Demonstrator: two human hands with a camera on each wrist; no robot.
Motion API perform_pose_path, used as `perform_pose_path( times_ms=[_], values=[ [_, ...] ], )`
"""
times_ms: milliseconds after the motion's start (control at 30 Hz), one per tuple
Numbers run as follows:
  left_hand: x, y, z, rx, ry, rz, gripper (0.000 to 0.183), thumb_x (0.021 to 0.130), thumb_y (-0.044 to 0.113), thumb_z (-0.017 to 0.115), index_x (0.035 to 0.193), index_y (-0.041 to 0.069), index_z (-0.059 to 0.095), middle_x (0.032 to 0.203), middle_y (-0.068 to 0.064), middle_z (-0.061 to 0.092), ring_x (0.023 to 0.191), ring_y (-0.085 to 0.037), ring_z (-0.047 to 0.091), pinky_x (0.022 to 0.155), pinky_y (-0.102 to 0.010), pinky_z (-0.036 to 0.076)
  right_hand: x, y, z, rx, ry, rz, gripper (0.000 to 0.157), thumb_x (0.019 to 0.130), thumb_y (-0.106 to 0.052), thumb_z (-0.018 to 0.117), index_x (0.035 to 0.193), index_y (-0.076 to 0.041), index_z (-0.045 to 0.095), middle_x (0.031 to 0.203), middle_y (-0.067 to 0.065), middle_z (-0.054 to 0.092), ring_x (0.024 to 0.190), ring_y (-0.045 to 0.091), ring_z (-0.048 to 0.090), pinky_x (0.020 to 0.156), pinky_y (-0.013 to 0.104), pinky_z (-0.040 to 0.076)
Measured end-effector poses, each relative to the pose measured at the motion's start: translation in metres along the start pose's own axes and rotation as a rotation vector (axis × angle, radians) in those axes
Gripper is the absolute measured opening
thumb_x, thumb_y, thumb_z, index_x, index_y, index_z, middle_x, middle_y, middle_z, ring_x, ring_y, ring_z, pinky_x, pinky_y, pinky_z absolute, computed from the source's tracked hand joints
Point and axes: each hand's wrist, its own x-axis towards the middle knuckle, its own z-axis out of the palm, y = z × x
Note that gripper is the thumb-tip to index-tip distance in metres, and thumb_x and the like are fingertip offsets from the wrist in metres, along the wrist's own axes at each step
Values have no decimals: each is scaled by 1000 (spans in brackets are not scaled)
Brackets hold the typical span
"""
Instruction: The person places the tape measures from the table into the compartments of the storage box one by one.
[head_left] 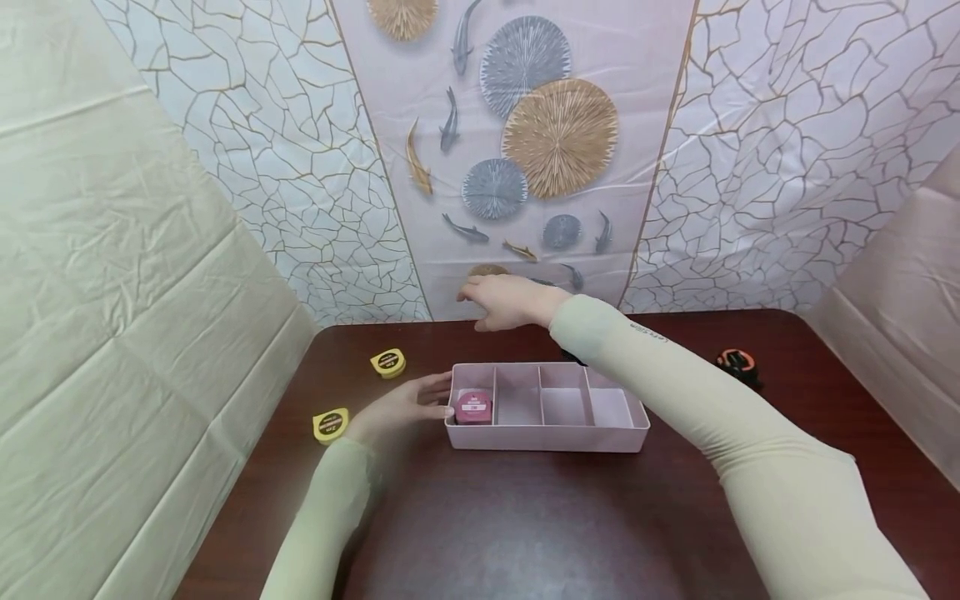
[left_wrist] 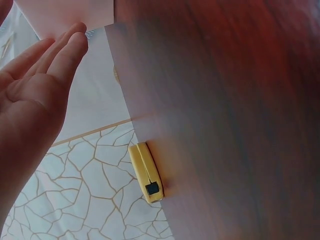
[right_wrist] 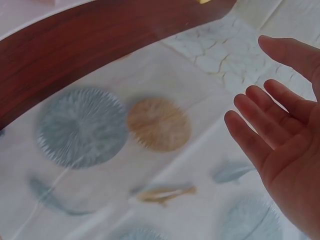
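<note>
A pale pink tray (head_left: pixel 547 438) with several compartments lies on the table, and a pink tape measure (head_left: pixel 474 407) sits in its leftmost compartment. My left hand (head_left: pixel 401 410) is at the tray's left end, thumb tip right at the rim. In the left wrist view its fingers (left_wrist: pixel 70 55) reach out straight toward the tray wall. Raised over the table's far edge, my right hand (head_left: pixel 510 302) holds nothing; the right wrist view shows its fingers (right_wrist: pixel 252 127) spread and relaxed. Two yellow tape measures, one farther back (head_left: pixel 388 363) and one nearer (head_left: pixel 331 426), rest left of the tray.
A black and orange tape measure (head_left: pixel 738 365) sits on the right of the dark wooden table (head_left: pixel 540 525). Behind the tray, a dark object (head_left: pixel 572 357) is mostly hidden by my right sleeve. Patterned cloth (head_left: pixel 495 108) hangs behind the table, with plain cloth along both sides.
</note>
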Motion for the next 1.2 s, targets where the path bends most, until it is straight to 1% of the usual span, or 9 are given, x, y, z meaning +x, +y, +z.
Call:
perform_pose_path(
  times_ms=[167, 233, 333, 533, 733, 833, 967, 1100, 1200],
  values=[
    [0, 0, 0, -6, -4, -10, 75, 95, 21, 72, 158, 14, 33, 158, -4, 42, 144, -22, 40, 115, -44, 35, -8, 17, -3, 6, 21, 28, 52, 90, -19, 74, 136, -3, 56, 140, 13, 54, 129, 30, 53, 109, 42, 41],
    [1, -2, 0, -8, -7, -7, 74, 95, 21, 72, 158, 15, 34, 157, -3, 42, 143, -21, 41, 115, -43, 36, -12, 23, -5, 13, 30, 38, 49, 90, -18, 74, 134, -2, 57, 136, 14, 56, 125, 30, 56, 108, 42, 42],
    [3, -4, 0, -11, -16, 10, 74, 95, 20, 72, 158, 13, 34, 157, -7, 43, 144, -24, 40, 114, -43, 37, -17, 30, -6, 16, 41, 53, 48, 90, -16, 73, 133, -1, 57, 133, 14, 58, 122, 30, 58, 106, 42, 44],
    [2, -3, 1, 9, -18, 1, 75, 95, 21, 72, 158, 13, 33, 156, -8, 44, 143, -25, 41, 112, -43, 39, -27, 41, -12, 16, 34, 81, 49, 91, -18, 71, 134, -1, 57, 132, 17, 59, 121, 34, 59, 104, 46, 46],
    [1, 2, 2, 19, -4, -24, 75, 95, 22, 72, 159, 15, 33, 156, -5, 44, 142, -23, 43, 112, -43, 39, -43, 53, -21, -27, 34, 137, 52, 89, -15, 74, 136, -1, 57, 136, 18, 57, 121, 37, 59, 102, 49, 48],
    [1, 4, 1, 34, -11, -20, 76, 95, 21, 72, 159, 14, 32, 157, -6, 43, 142, -24, 42, 112, -44, 39, -53, 60, -24, -64, 38, 161, 52, 89, -16, 75, 135, -1, 57, 135, 18, 57, 119, 38, 60, 99, 50, 49],
    [2, 3, -1, 48, -24, -14, 77, 95, 21, 73, 159, 13, 32, 157, -6, 43, 143, -23, 42, 112, -44, 39, -65, 69, -29, -90, 36, 189, 52, 90, -17, 74, 135, 1, 56, 133, 19, 57, 117, 40, 60, 99, 52, 49],
    [3, 0, -2, 50, -20, -11, 75, 95, 22, 72, 158, 14, 33, 157, -5, 43, 142, -23, 42, 113, -44, 37, -74, 78, -31, -104, 30, 221, 53, 90, -16, 72, 136, 2, 55, 134, 21, 56, 118, 42, 60, 100, 53, 48],
    [2, 1, -1, 55, -10, -15, 74, 95, 21, 71, 158, 15, 33, 156, -4, 43, 142, -23, 43, 114, -46, 37, -82, 85, -32, -121, 40, 230, 53, 88, -15, 72, 134, 3, 56, 131, 21, 57, 116, 41, 60, 100, 53, 48]
  ],
)
